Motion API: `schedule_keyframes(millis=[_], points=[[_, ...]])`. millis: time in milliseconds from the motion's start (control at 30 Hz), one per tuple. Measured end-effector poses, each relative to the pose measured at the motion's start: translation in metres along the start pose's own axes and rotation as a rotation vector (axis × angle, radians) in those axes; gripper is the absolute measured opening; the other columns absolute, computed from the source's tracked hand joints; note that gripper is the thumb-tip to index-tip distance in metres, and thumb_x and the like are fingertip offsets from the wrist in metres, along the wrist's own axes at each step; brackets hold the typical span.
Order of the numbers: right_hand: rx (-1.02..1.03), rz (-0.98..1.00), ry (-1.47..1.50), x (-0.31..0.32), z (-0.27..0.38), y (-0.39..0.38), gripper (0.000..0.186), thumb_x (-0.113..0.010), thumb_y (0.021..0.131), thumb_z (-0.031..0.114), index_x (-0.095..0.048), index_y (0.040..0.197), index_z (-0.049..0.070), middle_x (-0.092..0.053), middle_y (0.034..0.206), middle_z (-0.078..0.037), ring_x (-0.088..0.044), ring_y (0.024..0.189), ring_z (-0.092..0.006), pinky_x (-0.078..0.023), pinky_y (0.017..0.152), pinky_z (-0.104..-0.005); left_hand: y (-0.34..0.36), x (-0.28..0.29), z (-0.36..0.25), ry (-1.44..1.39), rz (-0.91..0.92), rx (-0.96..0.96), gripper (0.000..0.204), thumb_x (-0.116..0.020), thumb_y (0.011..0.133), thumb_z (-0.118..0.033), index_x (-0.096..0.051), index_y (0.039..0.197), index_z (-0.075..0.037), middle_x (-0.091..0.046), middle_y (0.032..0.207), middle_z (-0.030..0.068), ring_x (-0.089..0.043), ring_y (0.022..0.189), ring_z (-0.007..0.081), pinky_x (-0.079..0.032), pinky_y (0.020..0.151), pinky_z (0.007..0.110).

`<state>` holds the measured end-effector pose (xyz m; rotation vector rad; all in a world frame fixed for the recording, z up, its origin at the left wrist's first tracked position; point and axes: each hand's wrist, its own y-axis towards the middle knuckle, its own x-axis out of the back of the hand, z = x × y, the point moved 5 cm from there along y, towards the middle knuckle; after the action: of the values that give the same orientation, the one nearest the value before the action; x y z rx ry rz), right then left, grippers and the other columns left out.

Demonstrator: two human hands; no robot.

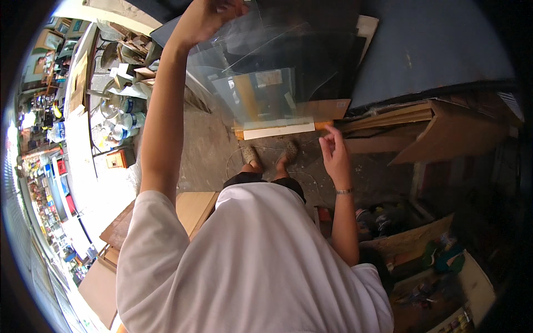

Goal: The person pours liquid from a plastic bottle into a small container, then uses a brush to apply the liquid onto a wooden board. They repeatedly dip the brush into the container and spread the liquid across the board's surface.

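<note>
My left hand [210, 21] is raised at the top of the view, beside the upper part of several leaning glass sheets [255, 55]. Its fingers are partly cut off by the frame edge and dim, so whether they touch a pane is unclear. My right hand [336, 156] hovers near the lower right corner of the glass, thumb and fingers apart and loosely bent, holding nothing visible. Along the sheets' foot runs a white strip [278, 131] over an orange-brown wooden bar [240, 135]. A brown cardboard piece [325, 108] shows behind the panes.
My feet in patterned clogs [251, 157] stand just before the glass. Folded cardboard [413, 133] and a large dark grey panel [438, 44] lean at right. Wooden boards [195, 210] lie left of me. Plastic bottles [132, 114] and scraps stand farther left. A box of odds and ends [477, 277] sits lower right.
</note>
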<state>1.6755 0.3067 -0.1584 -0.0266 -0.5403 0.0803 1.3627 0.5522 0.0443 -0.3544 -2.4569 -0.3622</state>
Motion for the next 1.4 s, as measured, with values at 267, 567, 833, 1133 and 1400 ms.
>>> schedule_keyframes(millis=[267,567,833,1133,1400], points=[[0.366,0.03,0.074,-0.048,0.058,0.099,0.07,-0.083,0.083,0.022,-0.049,0.141,0.005,-0.067,0.123,-0.014,-0.066,0.109,-0.0248,-0.05,0.095,-0.0371,-0.081,-0.017,-0.036,-0.19,-0.042,-0.061,0.013,-0.074,0.09,-0.005,-0.063,0.096,-0.003,-0.07,0.094,0.0032,-0.066,0.094,0.014,-0.051,0.09,0.031],[0.596,0.484,0.103,-0.105,0.126,0.122,0.028,-0.081,0.083,0.016,-0.073,0.107,0.007,-0.076,0.095,-0.007,-0.07,0.085,-0.0234,-0.05,0.085,-0.0337,-0.155,0.014,-0.074,-0.188,-0.16,-0.014,0.015,-0.076,0.085,-0.003,-0.064,0.094,0.001,-0.068,0.086,0.0056,-0.066,0.085,0.0149,-0.053,0.081,0.031],[0.738,0.514,0.093,-0.156,0.233,0.09,0.012,-0.078,0.084,0.018,-0.075,0.086,0.006,-0.073,0.081,-0.009,-0.067,0.07,-0.0246,-0.049,0.076,-0.0357,-0.244,0.104,-0.061,-0.287,-0.335,0.042,0.024,-0.076,0.086,-0.002,-0.061,0.104,0.0,-0.063,0.104,0.0043,-0.062,0.105,0.0142,-0.047,0.095,0.031],[0.678,0.72,0.288,-0.291,0.435,0.039,0.011,-0.07,0.092,0.001,-0.073,0.101,-0.006,-0.075,0.09,-0.007,-0.07,0.081,-0.0104,-0.055,0.075,-0.0239,-0.514,0.199,0.095,-0.585,-1.201,-0.008,0.033,-0.041,0.107,-0.035,-0.058,0.121,-0.01,-0.06,0.137,0.0132,-0.054,0.13,0.0242,-0.038,0.106,0.041],[0.799,0.804,0.621,-0.439,0.637,0.025,0.017,-0.069,0.095,0.011,-0.072,0.105,-0.003,-0.076,0.091,-0.015,-0.073,0.08,-0.0184,-0.058,0.079,-0.0294,-0.813,0.039,0.236,-0.934,-1.938,0.894,0.045,-0.059,0.1,-0.044,-0.055,0.129,-0.009,-0.061,0.132,0.007,-0.057,0.122,0.0201,-0.041,0.102,0.034]])
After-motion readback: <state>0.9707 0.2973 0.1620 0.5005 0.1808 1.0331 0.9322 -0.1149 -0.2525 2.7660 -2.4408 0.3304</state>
